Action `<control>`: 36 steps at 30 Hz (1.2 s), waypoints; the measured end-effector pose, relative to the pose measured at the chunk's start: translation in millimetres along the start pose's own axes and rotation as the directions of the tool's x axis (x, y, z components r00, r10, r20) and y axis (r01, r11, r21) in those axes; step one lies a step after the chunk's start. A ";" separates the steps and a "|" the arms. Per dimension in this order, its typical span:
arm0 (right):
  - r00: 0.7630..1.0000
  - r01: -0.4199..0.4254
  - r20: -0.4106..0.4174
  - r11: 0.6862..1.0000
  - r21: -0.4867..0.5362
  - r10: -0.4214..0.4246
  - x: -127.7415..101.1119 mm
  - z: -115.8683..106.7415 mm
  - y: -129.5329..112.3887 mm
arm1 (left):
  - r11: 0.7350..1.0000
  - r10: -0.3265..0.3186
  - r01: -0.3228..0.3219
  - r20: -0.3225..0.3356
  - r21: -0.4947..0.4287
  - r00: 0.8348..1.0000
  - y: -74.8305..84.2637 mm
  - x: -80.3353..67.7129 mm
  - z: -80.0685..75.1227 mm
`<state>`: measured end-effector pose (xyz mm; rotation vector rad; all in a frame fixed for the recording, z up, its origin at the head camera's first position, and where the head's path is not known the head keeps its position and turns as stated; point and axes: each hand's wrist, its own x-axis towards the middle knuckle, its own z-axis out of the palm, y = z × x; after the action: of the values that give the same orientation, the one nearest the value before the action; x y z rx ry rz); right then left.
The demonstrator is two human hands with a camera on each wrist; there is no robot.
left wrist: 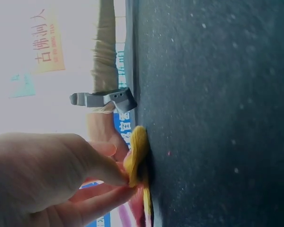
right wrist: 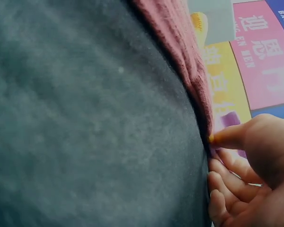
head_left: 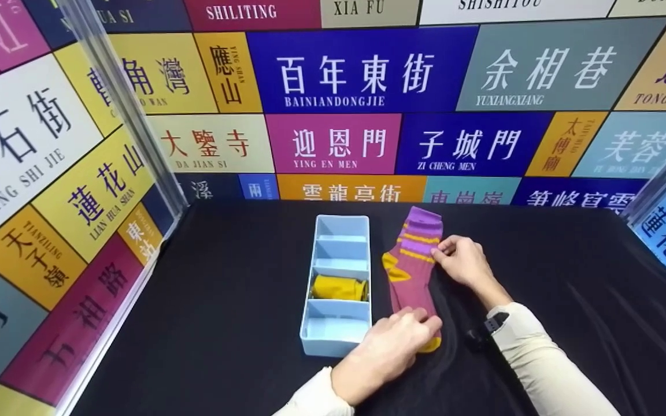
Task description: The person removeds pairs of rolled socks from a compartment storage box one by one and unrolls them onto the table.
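Black cloth (head_left: 541, 277) bears sock (head_left: 411, 271) lengthwise (cuff away, toe near).

Both forearms reach forward, the left hand (head_left: 388, 346) low with fingers curled, the right hand (head_left: 463, 263) farther ahead, pinching.

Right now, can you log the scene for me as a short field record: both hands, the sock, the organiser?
left hand: pinches the yellow toe end of the sock
right hand: pinches the sock's edge near the striped cuff
sock: pink-purple with yellow stripes, heel and toe, lying flat on the black cloth, right of the organiser
organiser: pale blue, four compartments in a row
yellow bundle: in the second compartment from the near end; the others look empty
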<state>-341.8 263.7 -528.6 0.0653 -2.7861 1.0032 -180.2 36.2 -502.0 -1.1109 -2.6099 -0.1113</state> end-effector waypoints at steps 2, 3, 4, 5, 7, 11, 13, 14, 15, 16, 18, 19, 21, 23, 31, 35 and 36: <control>1.000 -0.004 -0.010 1.000 0.006 0.004 -0.3 -3.1 1.0 | 1.000 0.008 -0.008 -0.016 0.004 1.000 1.9 -0.2 -0.2; 1.000 -0.006 -0.016 1.000 0.007 0.007 -0.6 -4.8 1.7 | 1.000 0.010 -0.009 -0.026 0.004 1.000 2.8 -0.4 -0.1; 1.000 -0.010 -0.022 1.000 0.008 0.010 -1.3 -6.5 2.2 | 1.000 0.010 -0.010 -0.035 0.003 0.999 3.6 -0.5 0.0; 1.000 -0.012 -0.025 1.000 0.007 0.012 -2.0 -8.3 3.0 | 1.000 0.008 -0.008 -0.046 0.001 0.999 4.4 -0.8 0.2; 1.000 -0.015 -0.020 1.000 0.007 0.015 -3.4 -12.2 4.8 | 1.000 -0.003 0.002 -0.067 -0.011 0.998 5.8 -1.0 0.7; 0.999 -0.035 0.010 0.999 0.033 0.034 -6.2 -19.3 9.7 | 0.999 -0.033 0.029 -0.094 -0.040 0.995 6.8 -1.0 0.7; 0.999 -0.047 0.016 0.998 0.050 0.046 -7.1 -22.6 12.6 | 0.998 -0.046 0.041 -0.103 -0.051 0.994 6.2 -0.3 -0.1; 0.998 -0.054 0.014 0.997 0.058 0.053 -7.5 -24.1 14.2 | 0.997 -0.052 0.046 -0.109 -0.057 0.993 5.9 0.1 -0.3; 0.998 -0.060 0.010 0.996 0.062 0.059 -7.9 -25.7 16.0 | 0.997 -0.058 0.051 -0.115 -0.060 0.992 5.7 0.7 -0.3; 0.998 -0.068 0.002 0.996 0.065 0.068 -8.2 -27.2 17.4 | 0.996 -0.065 0.058 -0.121 -0.064 0.991 5.7 1.1 -0.3; 0.996 -0.087 -0.009 0.993 0.080 0.088 -9.5 -30.3 19.9 | 0.994 -0.085 0.076 -0.129 -0.074 0.988 6.4 1.8 0.1; 0.995 -0.099 -0.011 0.991 0.092 0.101 -10.2 -31.4 21.0 | 0.993 -0.097 0.087 -0.129 -0.076 0.987 7.2 1.9 0.5; 0.992 -0.124 -0.004 0.984 0.129 0.125 -12.9 -33.2 21.8 | 0.990 -0.127 0.118 -0.118 -0.079 0.985 9.5 1.8 1.1; 0.989 -0.146 0.036 0.971 0.189 0.142 -17.1 -34.0 20.5 | 0.987 -0.155 0.149 -0.107 -0.064 0.982 11.5 1.6 1.4; 0.943 -0.201 0.317 0.932 0.300 0.101 -46.0 -28.0 2.8 | 0.983 -0.182 0.184 -0.076 0.017 0.980 14.3 -1.0 5.2; 0.918 -0.181 0.392 0.942 0.282 0.059 -56.9 -26.8 -0.6 | 0.985 -0.161 0.166 -0.107 0.039 0.981 14.0 -1.5 7.2; 0.913 -0.178 0.404 0.943 0.281 0.052 -58.7 -28.0 0.0 | 0.985 -0.154 0.162 -0.124 0.057 0.980 14.0 -1.4 8.2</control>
<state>-279.8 280.4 -518.2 0.1608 -2.9731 1.6210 -171.3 46.5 -510.9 -0.8464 -2.5720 -0.1199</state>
